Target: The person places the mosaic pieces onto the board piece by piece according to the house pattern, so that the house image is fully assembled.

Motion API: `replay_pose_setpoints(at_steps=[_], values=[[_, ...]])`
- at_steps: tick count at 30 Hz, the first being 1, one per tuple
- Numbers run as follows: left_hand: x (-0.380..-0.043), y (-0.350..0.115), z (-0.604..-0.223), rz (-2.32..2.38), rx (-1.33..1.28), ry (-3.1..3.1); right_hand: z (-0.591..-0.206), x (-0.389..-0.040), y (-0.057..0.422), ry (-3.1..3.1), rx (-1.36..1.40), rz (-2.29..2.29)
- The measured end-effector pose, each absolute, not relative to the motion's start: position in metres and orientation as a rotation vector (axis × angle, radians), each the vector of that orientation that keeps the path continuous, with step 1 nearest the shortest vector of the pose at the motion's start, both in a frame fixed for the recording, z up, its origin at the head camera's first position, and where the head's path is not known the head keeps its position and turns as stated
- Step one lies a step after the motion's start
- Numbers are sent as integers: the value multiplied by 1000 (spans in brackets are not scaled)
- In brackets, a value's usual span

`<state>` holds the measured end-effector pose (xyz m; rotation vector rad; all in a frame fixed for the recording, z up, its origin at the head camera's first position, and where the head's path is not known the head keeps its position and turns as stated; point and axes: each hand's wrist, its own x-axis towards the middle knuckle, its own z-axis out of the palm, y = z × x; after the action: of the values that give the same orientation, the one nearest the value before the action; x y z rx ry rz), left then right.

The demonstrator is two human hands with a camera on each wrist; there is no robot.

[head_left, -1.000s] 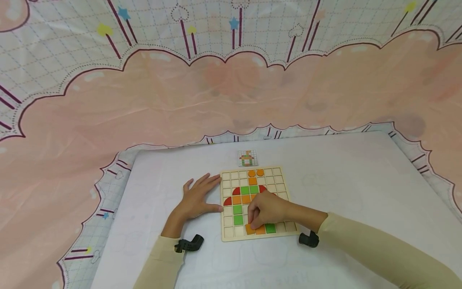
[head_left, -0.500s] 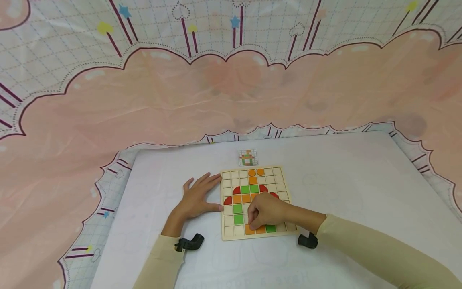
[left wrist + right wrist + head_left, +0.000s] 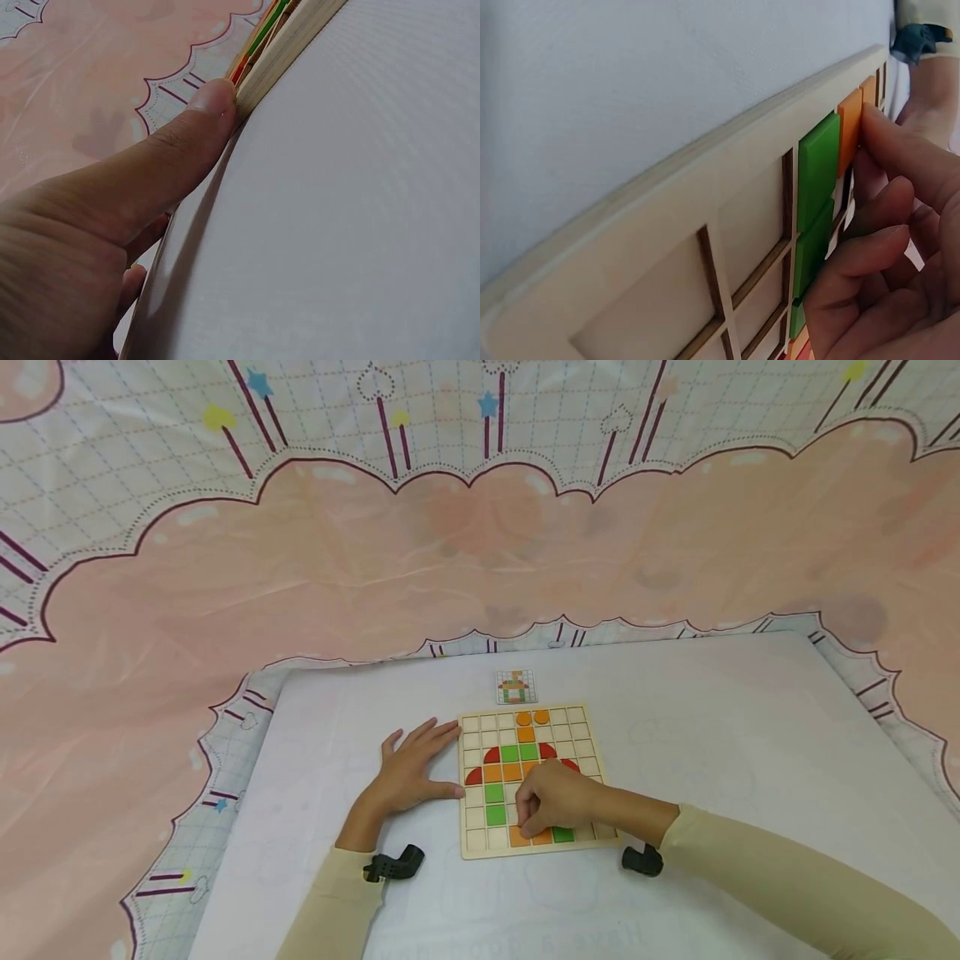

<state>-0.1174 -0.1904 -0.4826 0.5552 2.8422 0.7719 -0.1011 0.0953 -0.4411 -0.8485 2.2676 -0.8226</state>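
Observation:
A wooden grid board (image 3: 480,856) holds red quarter-round, green square, orange square and orange round tiles. My left hand (image 3: 408,781) is spread flat at the board's left side. In the left wrist view its thumb (image 3: 214,97) touches the board's edge. Over the lower middle of the board, my right hand (image 3: 558,795) has curled fingers, with thumb and fingertip pinching an orange square tile (image 3: 516,838) in the bottom row. Beside it are another orange tile (image 3: 849,131) and a green tile (image 3: 817,172). My right hand hides part of the tiles beneath.
A small printed pattern card (image 3: 515,687) lies just behind the board. Both are on a white tabletop (image 3: 712,735). A patterned peach and white cloth (image 3: 525,552) is behind it. Black wrist cameras (image 3: 401,863) sit on both wrists.
The orange square tile under my right fingertips has gone from slightly askew to lying square in its cell. My left hand keeps still at the board's side.

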Motion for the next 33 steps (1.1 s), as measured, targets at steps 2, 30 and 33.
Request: replay_pose_setpoints(at_steps=[2, 30, 33], values=[[-118, -191, -483, 769, 557, 2842, -441, -101, 96, 2275, -848, -813], [-119, -190, -485, 736, 550, 2849, -422, -122, 204, 2171, -857, -772], [-119, -190, -486, 735, 551, 2851, -419, -122, 221, 2141, -846, -755]])
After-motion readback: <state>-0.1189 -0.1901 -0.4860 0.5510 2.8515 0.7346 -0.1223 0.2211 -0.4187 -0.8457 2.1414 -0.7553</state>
